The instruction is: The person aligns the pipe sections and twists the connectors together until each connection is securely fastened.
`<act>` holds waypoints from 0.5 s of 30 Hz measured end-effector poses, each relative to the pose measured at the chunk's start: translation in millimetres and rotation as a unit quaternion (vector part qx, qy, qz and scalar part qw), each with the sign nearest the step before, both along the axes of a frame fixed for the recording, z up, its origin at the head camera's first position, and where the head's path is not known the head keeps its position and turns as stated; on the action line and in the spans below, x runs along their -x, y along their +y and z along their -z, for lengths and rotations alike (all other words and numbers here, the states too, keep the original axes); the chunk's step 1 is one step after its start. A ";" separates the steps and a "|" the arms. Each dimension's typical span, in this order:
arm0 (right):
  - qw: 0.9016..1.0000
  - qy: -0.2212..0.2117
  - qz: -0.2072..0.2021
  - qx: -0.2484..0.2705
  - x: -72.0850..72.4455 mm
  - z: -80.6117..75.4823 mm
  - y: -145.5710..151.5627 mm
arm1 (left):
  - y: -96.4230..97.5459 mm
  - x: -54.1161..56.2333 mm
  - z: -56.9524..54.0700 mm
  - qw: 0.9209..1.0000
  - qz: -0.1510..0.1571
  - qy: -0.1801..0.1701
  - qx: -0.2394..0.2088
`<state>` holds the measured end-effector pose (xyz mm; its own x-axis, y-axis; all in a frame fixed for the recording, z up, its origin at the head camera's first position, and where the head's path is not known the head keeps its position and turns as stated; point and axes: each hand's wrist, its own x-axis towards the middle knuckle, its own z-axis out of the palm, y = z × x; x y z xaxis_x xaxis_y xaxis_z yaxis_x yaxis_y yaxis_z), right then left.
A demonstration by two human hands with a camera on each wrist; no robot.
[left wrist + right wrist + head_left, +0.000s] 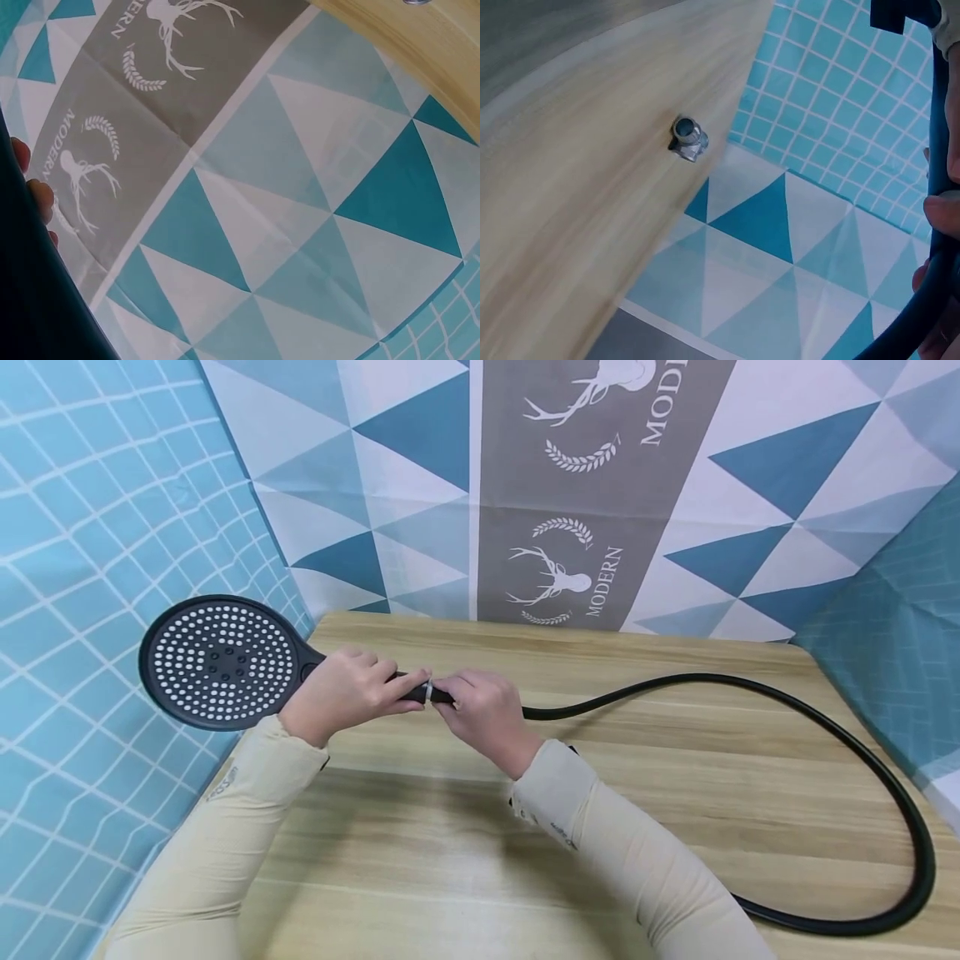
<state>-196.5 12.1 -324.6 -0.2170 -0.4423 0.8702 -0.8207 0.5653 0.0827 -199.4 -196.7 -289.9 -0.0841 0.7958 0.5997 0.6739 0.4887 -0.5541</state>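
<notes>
In the head view, a black shower head [221, 662] with a round, pale-dotted face is held above the left part of the table. Its handle is gripped by my left hand [351, 692], whose thumb lies along it toward a silver ring [429, 692]. Just right of that ring, my right hand [487, 714] pinches the end of a black hose [697, 678]. The two hands nearly meet at this joint; whether the hose is fully seated cannot be seen. Fingertips [43, 199] show beside a dark edge in the left wrist view.
The hose loops over the wooden table [450, 877] at the right and passes behind the right forearm. A small metal fitting [688, 137] lies on the wood near its edge in the right wrist view. Patterned sheet [420, 460] covers the back, blue tiled walls [67, 568] flank the sides.
</notes>
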 end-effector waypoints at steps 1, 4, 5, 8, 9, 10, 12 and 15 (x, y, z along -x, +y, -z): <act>1.000 0.001 0.000 -0.003 0.1 -0.3 0.3 | -0.1 -0.1 0.3 1.000 0.002 -0.002 -0.001; 1.000 -0.004 -0.008 -0.011 0.7 -1.2 1.4 | -0.6 -0.2 0.9 1.000 0.005 -0.004 -0.003; 1.000 -0.006 -0.011 -0.013 0.9 -1.6 1.8 | -0.6 -0.2 0.8 1.000 0.005 -0.004 -0.003; 1.000 -0.007 -0.013 -0.015 1.7 -2.6 2.6 | -0.3 -0.2 -0.2 1.000 0.000 -0.004 0.001; 1.000 -0.006 -0.013 -0.014 2.0 -2.8 2.6 | -0.1 -0.1 -0.7 1.000 -0.001 -0.005 0.002; 1.000 -0.006 -0.012 -0.013 2.3 -2.9 2.5 | 0.1 0.0 -1.0 1.000 0.001 -0.006 0.002; 1.000 -0.010 -0.014 -0.012 2.4 -2.9 1.7 | 0.1 0.0 -1.3 1.000 0.001 -0.005 0.002; 0.999 -0.036 -0.022 -0.018 1.5 -2.6 0.2 | -0.4 0.3 0.3 1.000 0.005 -0.002 0.002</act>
<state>-197.9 12.3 -322.0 -0.2586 -0.4829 0.8367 -0.8494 0.5261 0.0412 -199.7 -197.1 -290.2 -0.0785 0.7993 0.5957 0.6817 0.4791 -0.5530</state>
